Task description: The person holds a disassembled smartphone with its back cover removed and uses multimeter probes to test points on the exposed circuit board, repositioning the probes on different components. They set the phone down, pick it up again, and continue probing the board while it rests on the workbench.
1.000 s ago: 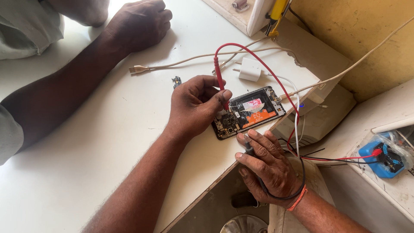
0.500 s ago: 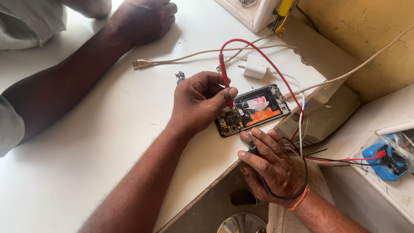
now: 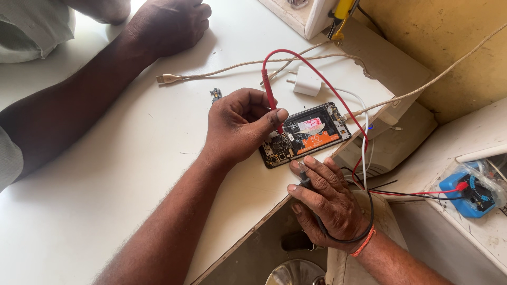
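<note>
An opened phone (image 3: 317, 132) with its back off lies near the edge of the white table (image 3: 105, 211), circuit board and battery exposed. My left hand (image 3: 237, 126) pinches a red test probe (image 3: 270, 103) between thumb and fingers, its tip down on the board at the phone's left end. My right hand (image 3: 327, 200), with an orange band on the wrist, grips a black test probe (image 3: 303, 177) just below the phone's near edge. The tip points at the phone; whether it touches is unclear. Red and black leads run right to a blue meter (image 3: 470, 192).
Another person's forearm and hand (image 3: 169, 24) rest on the table at the upper left. A beige cable plug (image 3: 169, 79), a small loose part (image 3: 215, 95) and a white charger plug (image 3: 308, 82) lie behind the phone. A white box (image 3: 396, 142) sits beyond the table edge.
Both hands keep their grip on the probes at the phone. The other person's hand stays resting on the table. Only the view has shifted slightly.
</note>
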Tool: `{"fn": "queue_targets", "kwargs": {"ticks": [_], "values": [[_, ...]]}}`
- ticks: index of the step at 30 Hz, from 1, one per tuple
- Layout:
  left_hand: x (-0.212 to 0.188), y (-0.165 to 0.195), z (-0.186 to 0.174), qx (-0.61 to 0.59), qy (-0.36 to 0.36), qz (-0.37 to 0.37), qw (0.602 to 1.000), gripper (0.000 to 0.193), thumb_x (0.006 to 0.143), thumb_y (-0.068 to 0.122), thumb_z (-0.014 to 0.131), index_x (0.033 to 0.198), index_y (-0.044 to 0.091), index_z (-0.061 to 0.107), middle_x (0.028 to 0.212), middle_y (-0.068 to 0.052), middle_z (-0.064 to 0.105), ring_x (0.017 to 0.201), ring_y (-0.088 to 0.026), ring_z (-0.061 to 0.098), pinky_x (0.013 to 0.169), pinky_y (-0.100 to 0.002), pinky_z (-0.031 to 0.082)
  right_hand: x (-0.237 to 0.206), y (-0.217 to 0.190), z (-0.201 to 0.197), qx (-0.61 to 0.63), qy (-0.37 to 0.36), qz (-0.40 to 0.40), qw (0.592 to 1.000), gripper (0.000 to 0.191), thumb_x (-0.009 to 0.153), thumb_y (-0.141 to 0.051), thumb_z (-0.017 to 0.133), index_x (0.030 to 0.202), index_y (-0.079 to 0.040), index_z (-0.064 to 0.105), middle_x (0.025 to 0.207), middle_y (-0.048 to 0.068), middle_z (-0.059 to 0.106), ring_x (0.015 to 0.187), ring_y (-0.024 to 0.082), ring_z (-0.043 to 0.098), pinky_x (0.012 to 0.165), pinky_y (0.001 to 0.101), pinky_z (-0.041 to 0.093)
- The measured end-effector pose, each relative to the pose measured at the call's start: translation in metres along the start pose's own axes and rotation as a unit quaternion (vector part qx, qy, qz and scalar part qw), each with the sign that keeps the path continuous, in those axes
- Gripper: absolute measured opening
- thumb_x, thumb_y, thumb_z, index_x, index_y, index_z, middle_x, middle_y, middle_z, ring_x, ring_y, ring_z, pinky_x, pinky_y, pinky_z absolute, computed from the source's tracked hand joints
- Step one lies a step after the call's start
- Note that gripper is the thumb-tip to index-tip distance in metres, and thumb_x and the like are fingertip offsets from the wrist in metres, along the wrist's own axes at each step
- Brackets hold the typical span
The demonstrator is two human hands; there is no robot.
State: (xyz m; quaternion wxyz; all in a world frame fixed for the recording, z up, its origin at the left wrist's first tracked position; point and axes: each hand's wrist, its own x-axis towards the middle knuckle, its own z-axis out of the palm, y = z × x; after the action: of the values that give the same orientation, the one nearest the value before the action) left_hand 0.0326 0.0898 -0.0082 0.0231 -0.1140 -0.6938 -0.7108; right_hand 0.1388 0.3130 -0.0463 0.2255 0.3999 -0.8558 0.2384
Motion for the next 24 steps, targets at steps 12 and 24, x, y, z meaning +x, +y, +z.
{"fn": "queue_targets", "kwargs": {"ticks": [12, 24], "values": [[-0.0024, 0.0052, 0.001, -0.028, -0.042, -0.025, 0.998, 0.028, 0.083, 0.02, 0.087, 0.096, 0.001, 0.072, 0.083, -0.006, 0.078, 0.076, -0.008, 0.074, 0.07, -0.024, 0.063, -0.0008, 0.0003, 0.0002, -0.002, 0.006, -0.004, 1.0, 0.045, 0.093, -0.01, 0.069, 0.134, -0.013, 0.051, 0.149, 0.016, 0.055, 0.148, 0.035, 0.042, 0.126, 0.0556, 0.024], [-0.0032, 0.0056, 0.0005, -0.011, -0.039, -0.04, 0.998, 0.027, 0.083, 0.019, 0.086, 0.096, 0.001, 0.072, 0.081, -0.006, 0.078, 0.075, -0.008, 0.074, 0.069, -0.024, 0.063, -0.0029, 0.0004, 0.0048, 0.002, 0.014, 0.005, 1.0, 0.042, 0.093, -0.01, 0.069, 0.132, -0.014, 0.052, 0.148, 0.016, 0.056, 0.148, 0.034, 0.041, 0.127, 0.0542, 0.022]]}}
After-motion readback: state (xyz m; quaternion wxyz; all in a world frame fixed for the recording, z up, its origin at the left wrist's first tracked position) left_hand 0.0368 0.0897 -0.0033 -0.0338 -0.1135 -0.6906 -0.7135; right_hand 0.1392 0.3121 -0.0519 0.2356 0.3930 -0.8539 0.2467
